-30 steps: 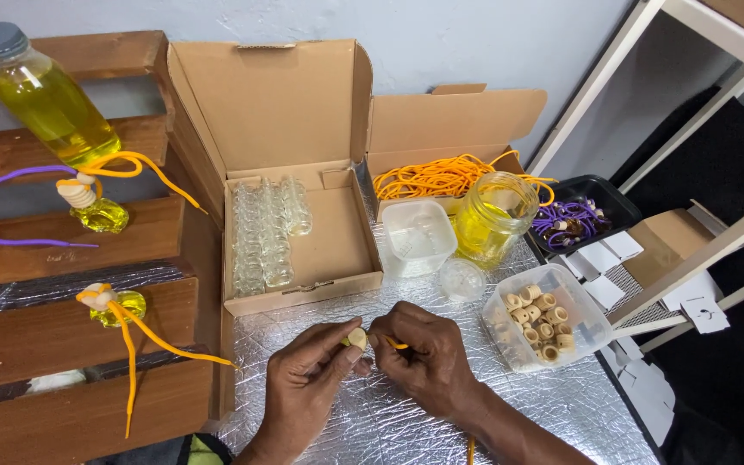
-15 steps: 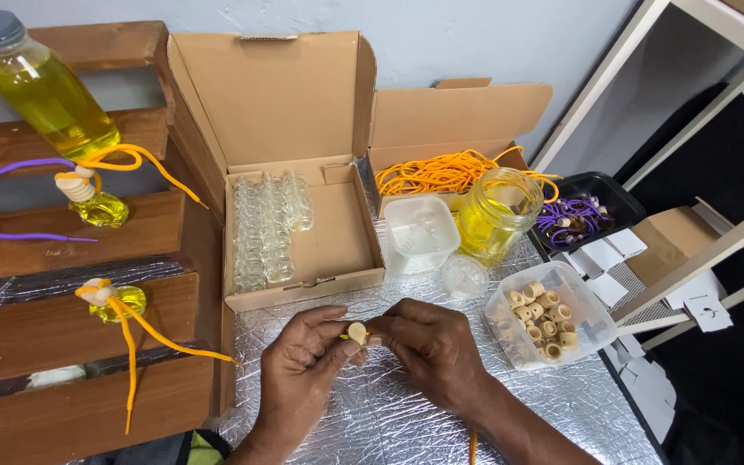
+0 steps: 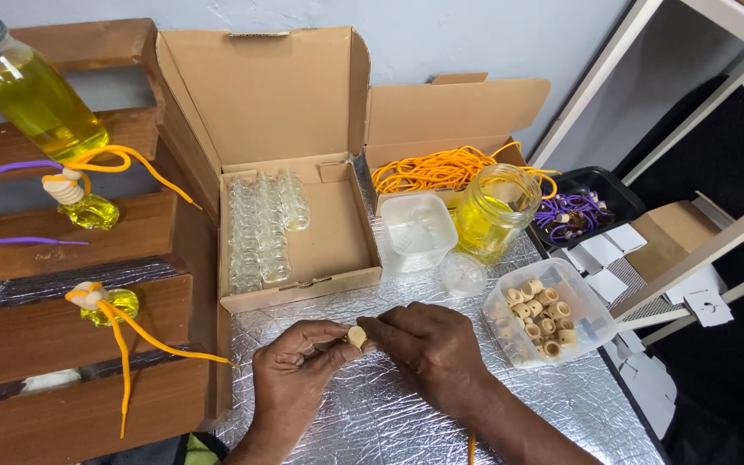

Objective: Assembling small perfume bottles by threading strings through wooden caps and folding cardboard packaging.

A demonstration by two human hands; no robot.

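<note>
Box of vials (image 3: 294, 232) behind the hands — tub of beads (image 3: 544, 314) right, jar (image 3: 497, 211) behind it.

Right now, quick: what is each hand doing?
Left hand: fingers closed, pinching the small tan bead.
Right hand: closed, fingertips on the same bead; whether it holds anything else cannot be told.

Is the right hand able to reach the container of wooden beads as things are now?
Probably yes. The container of wooden beads sits open, just beside the right hand, with bare foil between them. But both hands now pinch a small bead, so the right hand must let go first.
</note>
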